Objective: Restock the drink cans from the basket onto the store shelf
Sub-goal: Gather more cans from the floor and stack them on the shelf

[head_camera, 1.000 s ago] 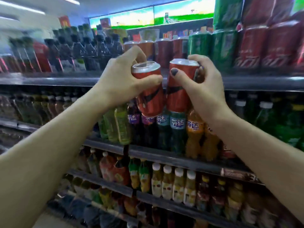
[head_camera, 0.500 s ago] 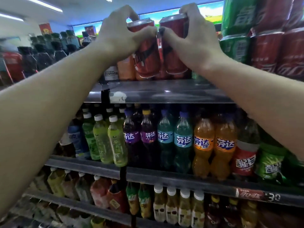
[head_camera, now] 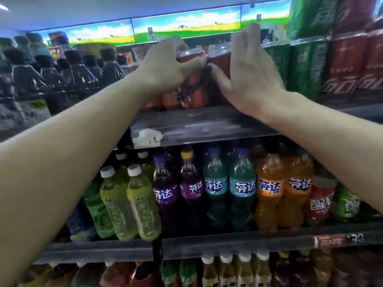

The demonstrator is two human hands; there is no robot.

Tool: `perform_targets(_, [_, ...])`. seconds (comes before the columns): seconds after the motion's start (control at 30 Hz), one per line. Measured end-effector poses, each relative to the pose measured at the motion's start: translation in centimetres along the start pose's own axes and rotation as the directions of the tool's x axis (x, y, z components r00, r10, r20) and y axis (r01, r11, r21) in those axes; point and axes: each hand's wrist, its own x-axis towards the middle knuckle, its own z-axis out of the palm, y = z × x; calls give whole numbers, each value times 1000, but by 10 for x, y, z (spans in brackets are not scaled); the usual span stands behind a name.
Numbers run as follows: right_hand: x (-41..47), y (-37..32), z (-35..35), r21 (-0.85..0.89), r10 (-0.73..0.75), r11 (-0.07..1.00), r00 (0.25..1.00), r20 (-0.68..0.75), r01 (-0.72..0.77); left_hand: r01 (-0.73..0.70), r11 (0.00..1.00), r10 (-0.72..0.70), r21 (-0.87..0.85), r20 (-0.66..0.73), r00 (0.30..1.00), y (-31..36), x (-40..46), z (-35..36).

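Observation:
Two red drink cans stand side by side on the top shelf [head_camera: 199, 123]. My left hand [head_camera: 165, 67] is wrapped round the left red can [head_camera: 193, 88], thumb across its front. My right hand [head_camera: 248, 75] lies against the right red can [head_camera: 220, 61], fingers stretched upward along its side and thumb at its front. More orange and red cans sit behind and below them, mostly hidden by my hands. The basket is out of view.
Green cans [head_camera: 308, 67] and red cola cans [head_camera: 350, 63] are stacked at the right of the top shelf, dark bottles [head_camera: 68, 73] at the left. Below, a shelf holds green tea bottles [head_camera: 132, 204] and purple, teal and orange soda bottles [head_camera: 269, 189].
Both hands have carried the two red cans up from chest height and forward onto the top shelf. My right hand's fingers have straightened along its can.

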Motion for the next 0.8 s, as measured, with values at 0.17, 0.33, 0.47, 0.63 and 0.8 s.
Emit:
perform_targets(0.17, [4,7,-4,-307,-92,949,994,-52,72,-9,1000,9,-28,-9,1000,5,-1,9])
perform_targets(0.33, [-4,14,-8,-330,-132,935,991,9,128,-39,998,37,-49,-49,998,9,-17,14])
perform_targets(0.47, [-19,11,-11,-143,-150,981,982,-115,133,-9,999,9,-39,-10,1000,8,-33,16])
perform_targets(0.63, [-33,8,-13,78,-95,992,994,-46,99,53,998,-55,36,63,996,9,-45,18])
perform_targets(0.8, [-28,9,-16,180,-10,984,996,89,-6,60,998,-60,5,76,995,11,-45,18])
